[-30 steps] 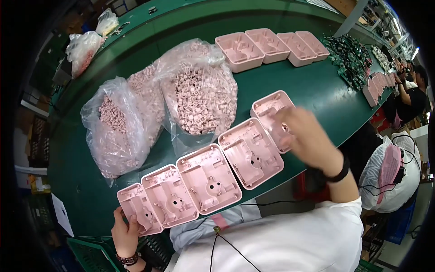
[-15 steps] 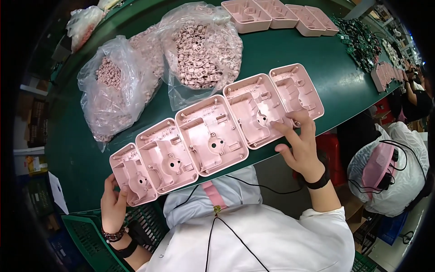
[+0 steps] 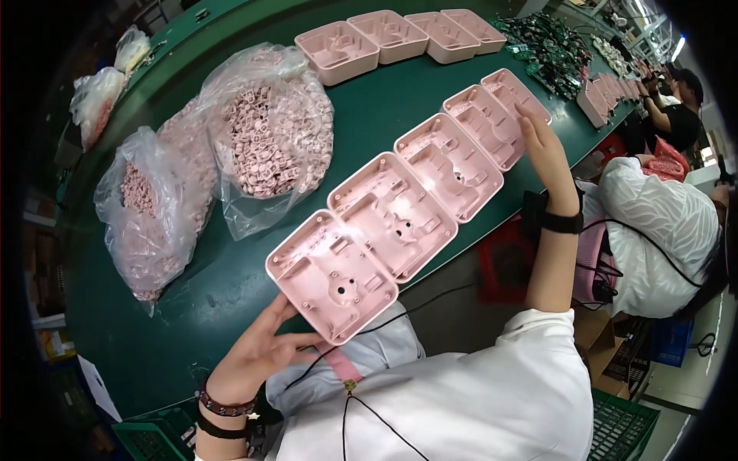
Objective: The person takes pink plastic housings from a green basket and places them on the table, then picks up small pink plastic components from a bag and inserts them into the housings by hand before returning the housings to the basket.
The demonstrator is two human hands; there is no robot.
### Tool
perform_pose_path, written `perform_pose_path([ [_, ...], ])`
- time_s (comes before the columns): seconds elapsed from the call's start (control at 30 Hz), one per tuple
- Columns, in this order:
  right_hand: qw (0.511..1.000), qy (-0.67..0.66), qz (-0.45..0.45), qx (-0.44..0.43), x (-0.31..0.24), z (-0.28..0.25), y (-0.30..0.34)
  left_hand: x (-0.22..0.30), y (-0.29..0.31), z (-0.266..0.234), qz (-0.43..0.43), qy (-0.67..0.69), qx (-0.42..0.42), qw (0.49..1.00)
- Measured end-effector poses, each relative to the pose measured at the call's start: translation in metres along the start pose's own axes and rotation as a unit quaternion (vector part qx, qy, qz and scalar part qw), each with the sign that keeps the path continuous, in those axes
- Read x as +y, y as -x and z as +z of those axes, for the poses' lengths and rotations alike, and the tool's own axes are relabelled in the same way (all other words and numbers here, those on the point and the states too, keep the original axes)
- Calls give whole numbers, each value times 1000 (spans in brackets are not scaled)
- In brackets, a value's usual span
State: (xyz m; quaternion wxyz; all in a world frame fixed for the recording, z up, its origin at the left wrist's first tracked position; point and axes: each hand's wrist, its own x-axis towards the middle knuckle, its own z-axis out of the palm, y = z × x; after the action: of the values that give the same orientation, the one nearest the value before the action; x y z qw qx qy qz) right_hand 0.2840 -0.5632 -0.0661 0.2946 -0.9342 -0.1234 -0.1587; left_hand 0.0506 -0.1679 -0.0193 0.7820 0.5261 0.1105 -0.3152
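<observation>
Several pink plastic housings, open side up with screw posts and round holes inside, stand in a touching row slanting from near left to far right. My left hand is at the near end, fingers spread, its fingertips against the lower left side of the nearest housing. Part of those fingertips is hidden by the housing. At the far end my right hand lies with fingers stretched along the outer side of the last housing. The row rests between both hands by the table's near edge.
On the green table are a clear bag of small pink parts and another bag left of it. More pink housings line the back. Dark green boards lie heaped at far right. A co-worker's white sleeve is at right.
The row of housings has moved right and away and slants more steeply. My left hand has come right; my right hand has gone from inside the housings to the far end. The view has shifted.
</observation>
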Motion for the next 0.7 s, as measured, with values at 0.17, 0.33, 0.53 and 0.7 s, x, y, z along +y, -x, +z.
perform_pose_path([
  [0.17,991,48,123,38,40,-6,-50,14,-74,16,53,-59,18,997],
  [0.33,977,79,193,38,71,-2,-84,39,-125,28,95,-67,47,992],
  [0.53,962,174,194,84,94,-1,-105,41,-193,15,216,-197,142,946],
  [0.7,964,185,185,47,79,17,-115,53,-179,5,184,-85,106,973],
])
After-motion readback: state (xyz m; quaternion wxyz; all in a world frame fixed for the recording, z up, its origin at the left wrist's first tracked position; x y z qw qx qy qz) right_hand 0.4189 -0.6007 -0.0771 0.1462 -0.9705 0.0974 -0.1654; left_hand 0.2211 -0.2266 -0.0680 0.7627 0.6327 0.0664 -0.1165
